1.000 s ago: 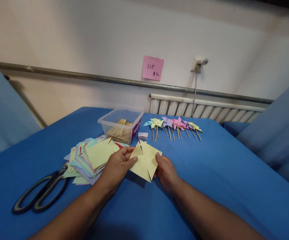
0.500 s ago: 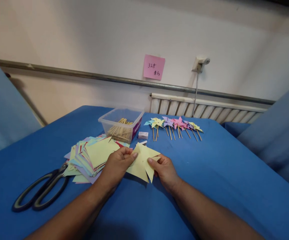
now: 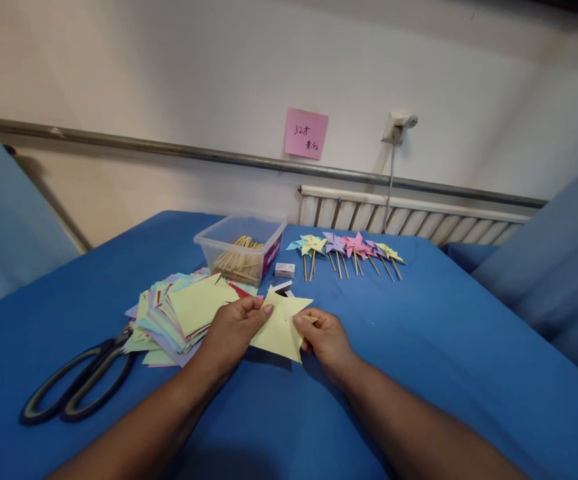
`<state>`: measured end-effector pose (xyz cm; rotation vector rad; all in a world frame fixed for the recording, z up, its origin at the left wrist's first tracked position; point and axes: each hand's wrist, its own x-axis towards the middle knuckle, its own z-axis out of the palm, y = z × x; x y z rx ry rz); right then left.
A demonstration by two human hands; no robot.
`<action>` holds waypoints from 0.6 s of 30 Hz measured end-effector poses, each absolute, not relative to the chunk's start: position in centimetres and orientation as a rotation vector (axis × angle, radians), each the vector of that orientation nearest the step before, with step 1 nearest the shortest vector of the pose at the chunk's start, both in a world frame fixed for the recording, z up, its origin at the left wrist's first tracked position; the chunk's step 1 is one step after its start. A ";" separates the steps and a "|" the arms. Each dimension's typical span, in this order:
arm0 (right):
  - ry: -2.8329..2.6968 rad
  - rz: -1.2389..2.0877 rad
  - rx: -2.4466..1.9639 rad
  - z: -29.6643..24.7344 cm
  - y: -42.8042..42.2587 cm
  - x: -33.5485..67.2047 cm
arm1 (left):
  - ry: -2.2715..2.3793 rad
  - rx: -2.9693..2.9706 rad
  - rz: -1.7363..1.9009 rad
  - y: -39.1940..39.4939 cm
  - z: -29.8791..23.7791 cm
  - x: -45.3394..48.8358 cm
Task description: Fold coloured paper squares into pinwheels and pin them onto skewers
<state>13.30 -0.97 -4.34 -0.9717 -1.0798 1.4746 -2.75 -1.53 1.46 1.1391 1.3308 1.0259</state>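
Note:
A pale yellow cut paper square (image 3: 279, 325) is held just above the blue table (image 3: 419, 347) between both hands. My left hand (image 3: 233, 333) pinches its left edge with thumb and fingers closed. At the sheet's right side my right hand (image 3: 325, 339) is closed, folding a corner in toward the middle. A stack of several coloured paper squares (image 3: 183, 310) lies just left of my left hand.
Large black scissors (image 3: 76, 383) lie at the left front. A clear plastic box of wooden sticks (image 3: 241, 250) stands behind the stack, a small white box (image 3: 285, 269) beside it. Several finished paper pinwheels (image 3: 349, 250) lie at the back. A radiator and pink note are on the wall.
The right hand has folded the right-hand flaps of the yellow sheet inward, so the flat cut square now looks narrower and pointed. The left hand kept its grip.

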 end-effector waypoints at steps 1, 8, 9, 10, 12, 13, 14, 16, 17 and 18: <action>-1.074 1.477 -0.963 -4.3 -1.0 13.3 | 1.329 1.134 1.027 -1.5 1.5 -2.7; -1.022 1.492 -0.917 -4.0 -1.0 13.3 | 1.411 1.168 1.051 -1.7 1.9 -2.5; -1.020 1.492 -0.922 -4.0 -1.0 13.3 | 1.419 1.180 1.050 -1.7 1.9 -2.5; -1.020 1.492 -0.927 -4.0 -1.0 13.3 | 1.424 1.193 1.050 -1.7 2.0 -2.5; -1.019 1.489 -0.932 -4.2 -1.0 13.3 | 1.433 1.218 1.054 -1.7 2.1 -2.5; -1.011 1.493 -0.928 -4.4 -0.9 13.3 | 1.435 1.230 1.053 -1.7 2.1 -2.6; -0.998 1.504 -0.918 -4.6 -0.9 13.4 | 1.437 1.239 1.051 -1.7 2.1 -2.6; -0.957 1.552 -0.869 -5.0 -0.9 13.5 | 1.440 1.257 1.037 -1.6 2.0 -2.7; -0.935 1.583 -0.832 -5.1 -0.9 13.5 | 1.442 1.271 1.027 -1.6 2.0 -2.7; -0.916 1.613 -0.795 -5.1 -0.9 13.6 | 1.446 1.289 1.018 -1.6 1.9 -2.7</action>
